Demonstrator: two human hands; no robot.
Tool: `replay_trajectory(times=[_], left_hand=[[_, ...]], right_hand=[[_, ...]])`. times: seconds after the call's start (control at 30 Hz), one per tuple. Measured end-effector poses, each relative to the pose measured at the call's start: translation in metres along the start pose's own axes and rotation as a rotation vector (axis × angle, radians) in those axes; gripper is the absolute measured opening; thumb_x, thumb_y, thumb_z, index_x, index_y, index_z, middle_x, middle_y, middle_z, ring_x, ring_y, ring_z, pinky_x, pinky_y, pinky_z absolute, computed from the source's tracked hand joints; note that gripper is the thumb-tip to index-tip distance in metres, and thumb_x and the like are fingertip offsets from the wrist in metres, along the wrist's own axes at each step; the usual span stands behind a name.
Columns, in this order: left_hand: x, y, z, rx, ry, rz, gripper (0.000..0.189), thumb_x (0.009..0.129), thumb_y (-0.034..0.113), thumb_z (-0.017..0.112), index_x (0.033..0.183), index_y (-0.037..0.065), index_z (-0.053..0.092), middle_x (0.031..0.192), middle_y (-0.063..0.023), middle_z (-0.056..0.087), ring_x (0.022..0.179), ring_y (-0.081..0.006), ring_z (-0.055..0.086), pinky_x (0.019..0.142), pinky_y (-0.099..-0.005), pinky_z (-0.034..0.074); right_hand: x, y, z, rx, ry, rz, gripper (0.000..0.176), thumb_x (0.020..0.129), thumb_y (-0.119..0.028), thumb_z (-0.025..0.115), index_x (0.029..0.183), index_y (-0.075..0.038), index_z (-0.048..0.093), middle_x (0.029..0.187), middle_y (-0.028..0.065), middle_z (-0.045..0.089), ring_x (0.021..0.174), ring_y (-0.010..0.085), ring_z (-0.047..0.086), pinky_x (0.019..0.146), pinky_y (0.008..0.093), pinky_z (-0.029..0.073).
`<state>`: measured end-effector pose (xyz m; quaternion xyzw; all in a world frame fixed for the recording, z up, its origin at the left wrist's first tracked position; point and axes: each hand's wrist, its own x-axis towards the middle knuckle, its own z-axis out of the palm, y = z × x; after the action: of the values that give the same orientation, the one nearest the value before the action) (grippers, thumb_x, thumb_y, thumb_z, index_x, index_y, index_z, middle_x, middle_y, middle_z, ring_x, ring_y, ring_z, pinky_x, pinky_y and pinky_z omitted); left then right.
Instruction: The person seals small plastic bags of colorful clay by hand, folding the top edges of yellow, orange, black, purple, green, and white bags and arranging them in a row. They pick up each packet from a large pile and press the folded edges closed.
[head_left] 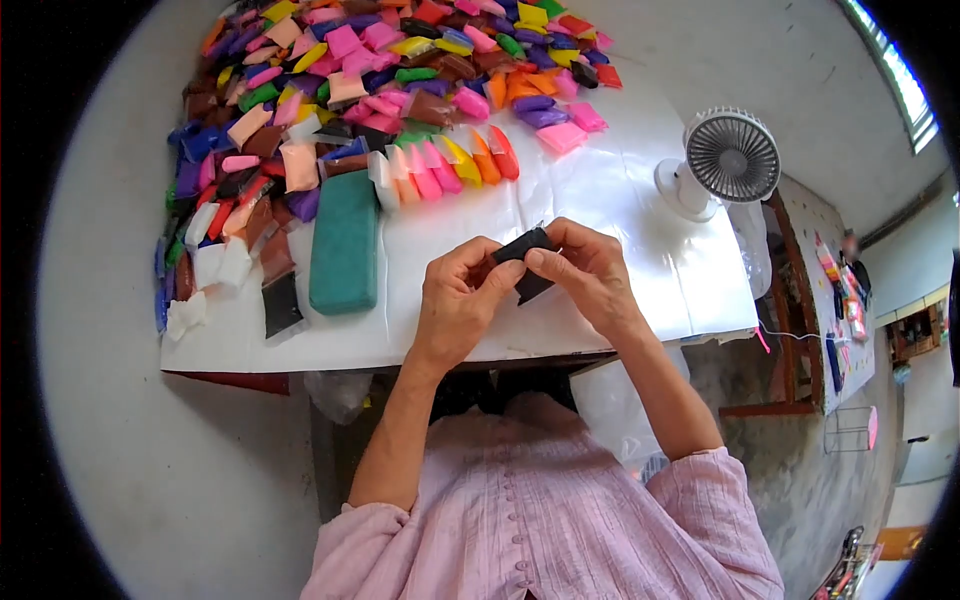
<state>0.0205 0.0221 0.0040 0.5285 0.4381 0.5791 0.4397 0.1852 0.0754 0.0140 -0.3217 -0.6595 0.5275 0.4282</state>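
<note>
Left hand (460,300) and right hand (588,276) pinch a black plastic packet (521,246) between them, hiding much of it. Left of the left hand lies a dark-green oblong case (343,245); beyond both hands, a heap of multicoloured plastic packets (345,88) runs out of view. Right of the right hand, a white round-headed fan (733,155) stands on the glossy white surface (440,232). Grey floor (770,490) shows farther right.

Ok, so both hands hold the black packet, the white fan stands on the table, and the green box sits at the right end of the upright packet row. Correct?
Not quite: the head view shows the green box at the left end of the upright packet row. Both hands do hold the black packet, and the white fan stands on the table.
</note>
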Motion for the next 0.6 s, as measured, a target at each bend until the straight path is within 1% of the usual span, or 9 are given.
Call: replay_trajectory(times=[0.07,0.17,0.27,0.3,0.4,0.43,0.53,0.57,0.6], left_hand=[[0.0,-0.004,-0.003,0.031,-0.013,0.026,0.015,0.088,0.016,0.065,0.088,0.001,0.063,0.069,0.0051,0.055,0.061,-0.0023,0.044,0.054,-0.0195,0.036],[0.002,-0.003,0.002,-0.098,-0.015,0.072,0.015,0.089,0.015,0.064,0.093,0.001,0.062,0.072,0.0041,0.054,0.063,-0.0023,0.045,0.055,-0.0189,0.036],[0.002,0.007,0.008,-0.064,0.045,0.111,0.027,0.096,0.025,0.055,0.107,0.001,0.06,0.081,0.0,0.058,0.064,-0.0042,0.045,0.058,-0.0191,0.039],[0.003,0.006,0.005,-0.04,0.021,0.115,0.038,0.1,0.035,0.046,0.106,-0.001,0.058,0.079,-0.002,0.056,0.061,-0.0063,0.044,0.057,-0.0199,0.039],[0.006,-0.005,-0.003,-0.203,-0.015,-0.059,0.024,0.098,0.024,0.053,0.095,0.002,0.061,0.074,0.0014,0.053,0.059,-0.0033,0.042,0.051,-0.0205,0.035],[0.006,-0.007,-0.003,-0.232,-0.045,-0.062,0.026,0.097,0.026,0.055,0.092,0.002,0.062,0.069,0.0026,0.052,0.057,-0.0031,0.043,0.049,-0.02,0.034],[0.005,-0.005,-0.002,-0.224,-0.114,-0.121,0.024,0.096,0.025,0.057,0.09,0.002,0.063,0.065,0.0041,0.051,0.055,-0.0026,0.042,0.048,-0.0189,0.033],[0.004,-0.006,-0.002,-0.232,-0.08,-0.093,0.022,0.095,0.023,0.059,0.092,0.002,0.063,0.065,0.0041,0.051,0.054,-0.0024,0.042,0.049,-0.0185,0.033],[0.004,-0.007,-0.002,-0.241,-0.05,-0.08,0.021,0.094,0.022,0.06,0.092,0.001,0.063,0.065,0.004,0.052,0.055,-0.0024,0.042,0.049,-0.0186,0.034]], right_hand=[[0.002,0.004,-0.006,-0.072,-0.034,-0.036,0.015,0.083,-0.012,0.069,0.089,0.0,0.062,0.078,0.002,0.061,0.069,0.0085,0.055,0.062,0.0252,0.046],[0.001,0.0,-0.002,-0.256,0.059,-0.284,0.016,0.078,-0.005,0.071,0.089,0.0,0.062,0.081,0.0054,0.061,0.073,0.0132,0.058,0.063,0.0272,0.047],[-0.001,-0.015,0.003,-0.462,0.164,-0.558,0.02,0.073,0.005,0.071,0.089,0.0,0.061,0.085,0.0088,0.06,0.078,0.0195,0.061,0.066,0.0308,0.049],[-0.003,-0.014,0.005,-0.504,0.215,-0.622,0.029,0.067,0.013,0.068,0.09,-0.002,0.061,0.091,0.0104,0.062,0.081,0.025,0.062,0.069,0.0344,0.051],[-0.001,-0.009,0.0,-0.616,0.167,-0.862,0.033,0.063,0.013,0.066,0.091,-0.001,0.06,0.097,0.0118,0.063,0.086,0.0288,0.062,0.072,0.0364,0.052],[0.001,-0.003,-0.001,-0.652,0.157,-0.95,0.034,0.058,0.011,0.065,0.09,-0.001,0.06,0.103,0.0134,0.062,0.088,0.0319,0.062,0.074,0.0373,0.052],[-0.002,-0.002,0.003,-0.783,0.162,-0.998,0.032,0.059,0.011,0.063,0.089,-0.001,0.06,0.109,0.0153,0.061,0.091,0.0341,0.061,0.077,0.0391,0.051],[-0.003,-0.004,0.002,-0.828,0.128,-0.998,0.033,0.06,0.011,0.061,0.091,-0.001,0.06,0.112,0.017,0.059,0.093,0.0349,0.06,0.078,0.04,0.05],[-0.005,-0.005,0.002,-0.846,0.173,-0.943,0.034,0.061,0.012,0.06,0.092,-0.001,0.06,0.111,0.0172,0.059,0.093,0.0348,0.06,0.077,0.04,0.05]])
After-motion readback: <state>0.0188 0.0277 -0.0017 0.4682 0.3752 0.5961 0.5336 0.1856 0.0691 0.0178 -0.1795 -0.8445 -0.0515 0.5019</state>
